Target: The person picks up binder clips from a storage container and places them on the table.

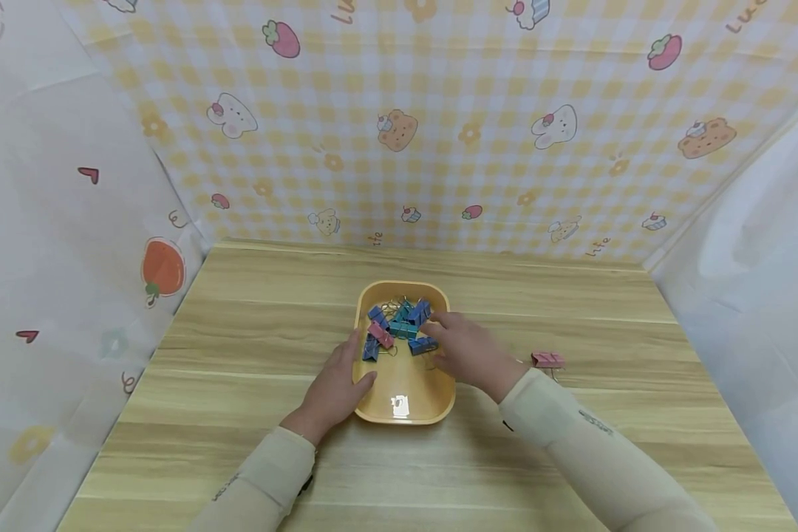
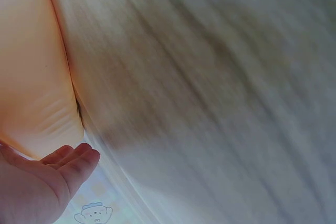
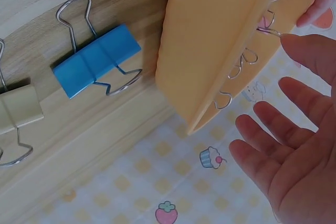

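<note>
A yellow tray (image 1: 402,395) holds several blue, teal and pink binder clips, heaped toward its far half. My left hand (image 1: 332,386) holds the tray's left wall, thumb over the rim and fingers along the outside. Seen from the left wrist, those fingers (image 2: 84,163) lie fairly straight beside the tray wall (image 2: 37,66). My right hand (image 1: 468,351) reaches over the right rim, fingertips close to a dark blue binder clip (image 1: 423,345). In the right wrist view its fingers (image 3: 260,163) are spread, one fingertip right at a wire handle (image 3: 269,32).
On the table right of the tray lies a pink binder clip (image 1: 547,360). A bright blue binder clip (image 3: 97,60) and a cream one (image 3: 20,109) lie outside the tray in the right wrist view. A checked cloth backdrop (image 1: 439,170) hangs behind the table.
</note>
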Demonstrator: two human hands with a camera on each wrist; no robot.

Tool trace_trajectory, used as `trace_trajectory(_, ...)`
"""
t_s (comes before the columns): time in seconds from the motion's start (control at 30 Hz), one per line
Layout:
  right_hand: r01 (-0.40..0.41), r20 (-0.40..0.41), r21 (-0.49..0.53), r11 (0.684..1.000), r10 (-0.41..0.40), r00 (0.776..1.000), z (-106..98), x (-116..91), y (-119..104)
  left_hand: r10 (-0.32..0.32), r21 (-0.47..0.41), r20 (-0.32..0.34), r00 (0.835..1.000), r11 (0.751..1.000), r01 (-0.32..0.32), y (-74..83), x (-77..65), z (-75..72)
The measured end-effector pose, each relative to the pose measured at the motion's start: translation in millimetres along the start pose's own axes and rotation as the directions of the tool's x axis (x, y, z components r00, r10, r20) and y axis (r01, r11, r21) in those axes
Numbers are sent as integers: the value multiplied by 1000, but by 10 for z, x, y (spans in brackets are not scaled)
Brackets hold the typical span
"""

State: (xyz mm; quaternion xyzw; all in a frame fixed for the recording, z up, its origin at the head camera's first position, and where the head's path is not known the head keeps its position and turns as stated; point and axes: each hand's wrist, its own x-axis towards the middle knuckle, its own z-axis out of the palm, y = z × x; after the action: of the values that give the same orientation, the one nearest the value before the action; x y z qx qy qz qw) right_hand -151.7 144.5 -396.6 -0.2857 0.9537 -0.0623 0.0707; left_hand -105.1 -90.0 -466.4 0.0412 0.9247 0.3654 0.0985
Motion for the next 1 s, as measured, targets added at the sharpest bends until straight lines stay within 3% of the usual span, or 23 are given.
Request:
trace_trajectory(0.47,64,67,-13,998,-63,996,82,153,-48,-10,15,6,1000,1000,10,-7,13,7)
trace_trajectory(1.0,79,110,-84,993,-69,992,142,278,-79,17,14,-7,1000,1000,-17,-24,15,16)
